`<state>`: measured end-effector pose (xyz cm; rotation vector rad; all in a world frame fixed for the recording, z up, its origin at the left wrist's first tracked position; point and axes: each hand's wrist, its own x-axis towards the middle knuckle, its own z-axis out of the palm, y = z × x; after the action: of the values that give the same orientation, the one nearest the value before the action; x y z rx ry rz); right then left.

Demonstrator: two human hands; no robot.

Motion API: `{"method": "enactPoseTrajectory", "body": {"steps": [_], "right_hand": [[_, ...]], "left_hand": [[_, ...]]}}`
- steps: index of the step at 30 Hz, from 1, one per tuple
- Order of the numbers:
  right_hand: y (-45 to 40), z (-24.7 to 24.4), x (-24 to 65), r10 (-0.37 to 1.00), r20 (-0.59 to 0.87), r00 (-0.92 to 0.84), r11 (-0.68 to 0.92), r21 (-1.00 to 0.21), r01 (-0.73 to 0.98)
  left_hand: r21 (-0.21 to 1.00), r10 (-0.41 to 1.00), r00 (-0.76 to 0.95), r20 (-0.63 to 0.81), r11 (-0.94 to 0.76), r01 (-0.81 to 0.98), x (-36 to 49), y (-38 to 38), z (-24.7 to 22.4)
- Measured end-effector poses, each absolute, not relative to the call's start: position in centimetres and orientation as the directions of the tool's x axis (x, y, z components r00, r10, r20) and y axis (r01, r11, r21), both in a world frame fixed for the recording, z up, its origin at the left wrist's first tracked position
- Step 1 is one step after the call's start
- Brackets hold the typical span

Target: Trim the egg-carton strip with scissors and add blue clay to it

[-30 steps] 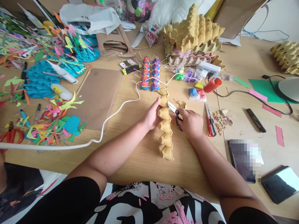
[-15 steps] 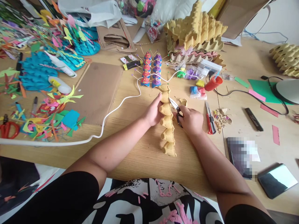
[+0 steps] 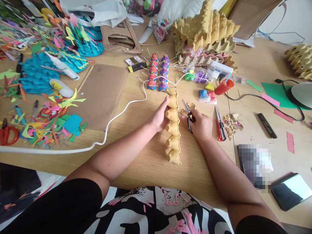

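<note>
My left hand [image 3: 159, 115] is closed on a yellow egg-carton strip [image 3: 173, 125], a row of bumps running toward me, with the thumb along its left edge. In my right hand [image 3: 201, 125] is a pair of black-handled scissors [image 3: 188, 112], its blades pointing away and apart from the strip's right edge. A small cut carton scrap [image 3: 192, 106] lies just past the scissors, with crumbs around it. Beyond the strip stand two painted egg-carton rows, one red and blue [image 3: 153, 70], one purple and blue [image 3: 164, 71], stuck with ball-headed pins.
A white cable [image 3: 126, 105] crosses the table left of the strip. On the right lie a red utility knife [image 3: 220, 125], a red cup [image 3: 223, 87] and a phone [image 3: 292, 191]. Stacked egg trays [image 3: 207, 32] stand behind; cardboard [image 3: 102, 94] and paper scraps [image 3: 53, 126] lie left.
The scissors have moved right, away from the strip's edge, with my right hand. The strip's near end has swung slightly left, while my left hand keeps its hold.
</note>
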<state>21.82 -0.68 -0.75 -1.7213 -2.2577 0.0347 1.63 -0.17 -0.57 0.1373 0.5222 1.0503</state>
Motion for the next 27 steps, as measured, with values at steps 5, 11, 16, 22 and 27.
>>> {"method": "enactPoseTrajectory", "body": {"steps": [5, 11, 16, 22, 27], "right_hand": [[-0.74, -0.98, 21.72, 0.923, 0.234, -0.307, 0.365, -0.274, 0.890], [-0.57, -1.20, 21.94, 0.895, 0.274, -0.351, 0.405, -0.177, 0.897], [-0.59, -0.94, 22.08, 0.869, 0.297, -0.395, 0.442, -0.108, 0.891], [-0.75, -0.60, 21.79, 0.865, 0.311, -0.394, 0.426, -0.038, 0.904], [-1.01, -0.56, 21.50, 0.868, 0.323, -0.376, 0.392, 0.017, 0.920]], "left_hand": [[0.350, 0.864, 0.410, -0.293, 0.496, -0.795, 1.46, -0.35, -0.37], [0.363, 0.873, 0.400, -0.279, 0.482, -0.798, 1.16, -0.48, -0.31], [0.322, 0.844, 0.431, -0.319, 0.524, -0.788, 1.25, -0.50, -0.38], [0.368, 0.842, 0.460, -0.281, 0.538, -0.759, 1.23, -0.86, 0.17], [0.326, 0.851, 0.444, -0.280, 0.519, -0.790, 1.27, -0.82, 0.13]]}}
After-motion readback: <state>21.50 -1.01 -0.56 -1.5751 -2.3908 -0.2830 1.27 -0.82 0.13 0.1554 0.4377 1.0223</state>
